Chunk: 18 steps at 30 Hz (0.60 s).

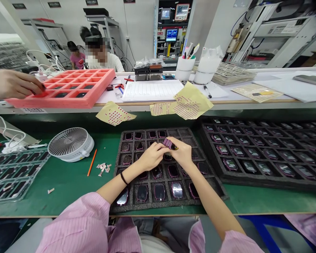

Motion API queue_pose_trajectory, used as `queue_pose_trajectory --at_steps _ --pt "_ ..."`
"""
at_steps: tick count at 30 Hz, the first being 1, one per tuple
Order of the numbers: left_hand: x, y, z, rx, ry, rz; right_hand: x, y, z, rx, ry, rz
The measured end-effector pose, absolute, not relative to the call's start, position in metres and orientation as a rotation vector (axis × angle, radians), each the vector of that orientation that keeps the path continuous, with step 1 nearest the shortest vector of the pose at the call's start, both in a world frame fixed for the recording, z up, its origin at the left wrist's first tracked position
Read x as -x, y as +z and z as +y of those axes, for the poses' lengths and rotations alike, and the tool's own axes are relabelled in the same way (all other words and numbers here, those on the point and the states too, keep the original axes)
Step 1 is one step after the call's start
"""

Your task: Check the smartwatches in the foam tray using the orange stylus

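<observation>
While the right hand (183,153) pinches a small dark part with a pink rim (170,143) between thumb and fingertips, just above the tray, the left hand (151,156) curls in beside it — its fingers lie close to the part's near end, though whether they bear on it cannot be told. The part looks light, thin and stiff, with a glossy face that may slip or scratch, so its edges seem the safer hold. Beneath the hands lies a black foam tray (216,191), its pockets holding similar pink-rimmed pieces (177,189); a second tray (252,181) of them sits just to the right on the green bench mat (68,189). Left of the hands — an orange pencil (92,162), a white fan (70,144) and, farther off, another person's hand (13,84) on a pink foam tray (76,103)
</observation>
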<state>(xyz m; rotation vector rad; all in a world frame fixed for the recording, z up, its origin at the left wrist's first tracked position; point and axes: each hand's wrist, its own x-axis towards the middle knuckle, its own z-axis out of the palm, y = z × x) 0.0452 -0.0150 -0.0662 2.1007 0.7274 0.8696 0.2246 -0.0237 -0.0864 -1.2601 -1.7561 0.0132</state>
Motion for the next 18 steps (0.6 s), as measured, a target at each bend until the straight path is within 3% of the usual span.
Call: queue_pose_trajectory --at_steps 7,18 --pt "-0.055 -0.064 -0.026 -2.984 0.257 1.075 -0.225 -0.096 -0.02 1.193 -0.152 -1.848" --pt "-0.055 -0.041 -0.032 -3.097 -0.094 1.099 -0.222 -0.1 -0.021 1.181 -0.156 -1.937"
